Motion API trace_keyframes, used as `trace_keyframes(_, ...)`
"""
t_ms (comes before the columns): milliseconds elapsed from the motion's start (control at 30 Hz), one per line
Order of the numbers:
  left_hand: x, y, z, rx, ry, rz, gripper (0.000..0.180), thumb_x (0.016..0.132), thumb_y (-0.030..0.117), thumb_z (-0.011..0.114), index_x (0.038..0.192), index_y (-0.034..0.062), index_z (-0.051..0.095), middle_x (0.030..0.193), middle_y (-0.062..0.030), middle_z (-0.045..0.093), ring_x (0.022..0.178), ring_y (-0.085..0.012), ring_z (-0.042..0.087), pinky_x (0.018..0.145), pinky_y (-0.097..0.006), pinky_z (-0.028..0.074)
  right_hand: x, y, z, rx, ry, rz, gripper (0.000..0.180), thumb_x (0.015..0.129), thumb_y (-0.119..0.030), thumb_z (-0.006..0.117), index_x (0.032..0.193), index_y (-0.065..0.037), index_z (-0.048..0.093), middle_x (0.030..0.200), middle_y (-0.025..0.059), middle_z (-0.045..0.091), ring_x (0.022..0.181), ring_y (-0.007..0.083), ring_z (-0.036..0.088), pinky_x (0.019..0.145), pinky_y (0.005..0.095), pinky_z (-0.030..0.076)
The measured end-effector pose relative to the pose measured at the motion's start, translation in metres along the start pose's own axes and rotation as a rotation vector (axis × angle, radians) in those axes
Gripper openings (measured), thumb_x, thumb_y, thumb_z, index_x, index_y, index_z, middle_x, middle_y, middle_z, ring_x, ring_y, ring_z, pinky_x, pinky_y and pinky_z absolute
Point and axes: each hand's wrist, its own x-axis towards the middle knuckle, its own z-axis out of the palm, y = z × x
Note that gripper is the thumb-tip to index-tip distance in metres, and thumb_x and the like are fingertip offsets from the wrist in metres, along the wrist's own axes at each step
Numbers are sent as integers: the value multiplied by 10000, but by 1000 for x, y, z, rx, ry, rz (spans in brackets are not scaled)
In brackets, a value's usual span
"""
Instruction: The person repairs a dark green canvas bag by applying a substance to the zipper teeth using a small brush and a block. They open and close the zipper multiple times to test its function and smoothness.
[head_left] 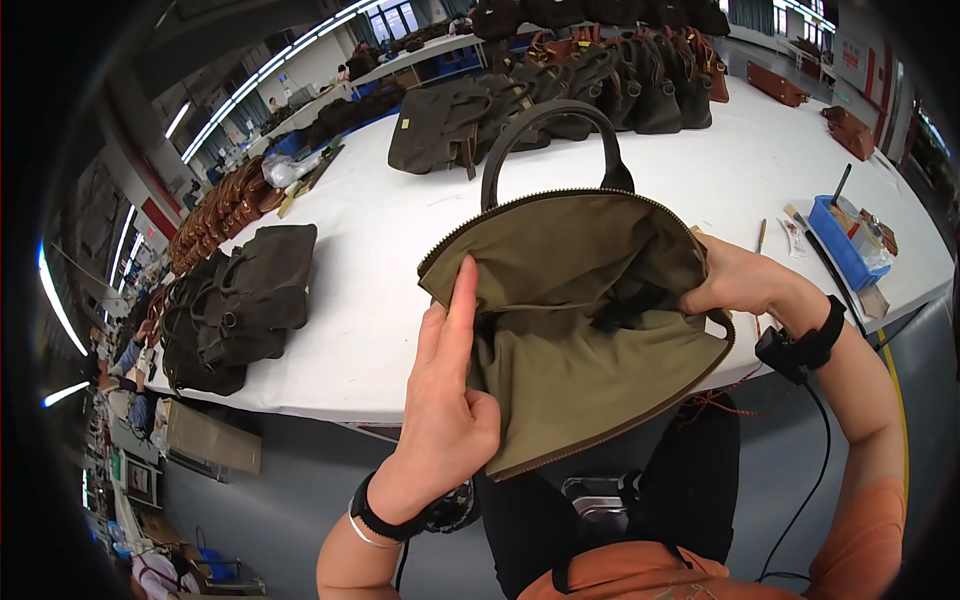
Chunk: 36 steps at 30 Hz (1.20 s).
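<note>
A dark handbag with an olive lining [600, 380] gapes toward me at the near edge of the table, its brown zipper running around the mouth. One round dark handle [550, 108] stands up behind the opening. My left hand [440, 410] lies against the bag's left side with fingers stretched straight and thumb bent; the index finger rests over the lining. On the other side, my right hand [740, 280] is closed around the right edge of the mouth, thumb inside on the lining. Its other fingers are mostly hidden behind the bag.
More dark handbags [250, 300] lie at the left, and a row of them [640, 90] stands along the back of the white table [360, 250]. Stacked brown pieces [220, 210] lie at the far left. A blue bin [848, 245] with tools is at the right.
</note>
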Motion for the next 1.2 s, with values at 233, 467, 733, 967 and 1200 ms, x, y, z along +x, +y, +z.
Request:
trace_keyframes(233, -3, -13, -8, -99, -38, -20, 995, 596, -96, 432, 1552, 10, 175, 1410, -176, 415, 1270, -303, 418, 1122, -323, 252, -7, -7, 4, 94, -44, 23, 653, 702, 1, 622, 1335, 39, 466, 1122, 92, 623, 994, 166, 577, 891, 265, 467)
trace_keyframes(467, -4, -26, -14, -194, -53, -36, 957, 650, -70, 507, 1551, 19, 195, 1506, -154, 356, 1407, -261, 331, 1163, -347, 207, -5, -10, 20, -92, 132, -44, 678, 784, -116, 729, 1363, 42, 415, 1132, 180, 620, 1035, 236, 598, 915, 339, 475)
trace_keyframes(733, 0, -30, -16, -158, -6, -95, 963, 681, -76, 618, 1546, 25, 207, 1566, -153, 296, 1440, -257, 298, 1178, -358, 223, 14, -25, 24, -678, 502, -461, 631, 773, -90, 782, 1319, -21, 475, 1097, 198, 612, 1034, 344, 604, 903, 389, 480)
trace_keyframes(967, -5, -34, -16, -167, -83, -72, 1028, 663, -100, 622, 1560, 40, 141, 1600, -147, 219, 1471, -263, 233, 1190, -359, 189, 31, -27, 13, -625, 494, -363, 292, 794, -108, 759, 1027, 9, 628, 947, 180, 648, 874, 337, 633, 787, 388, 513)
trace_keyframes(1200, -14, -44, -21, -222, -135, -14, 1013, 642, -71, 528, 1559, 11, 106, 1608, -155, 184, 1492, -271, 169, 1194, -357, 132, 7, -23, 14, -506, 198, -188, 409, 870, -186, 693, 1183, 43, 564, 977, 188, 676, 914, 278, 651, 796, 385, 515)
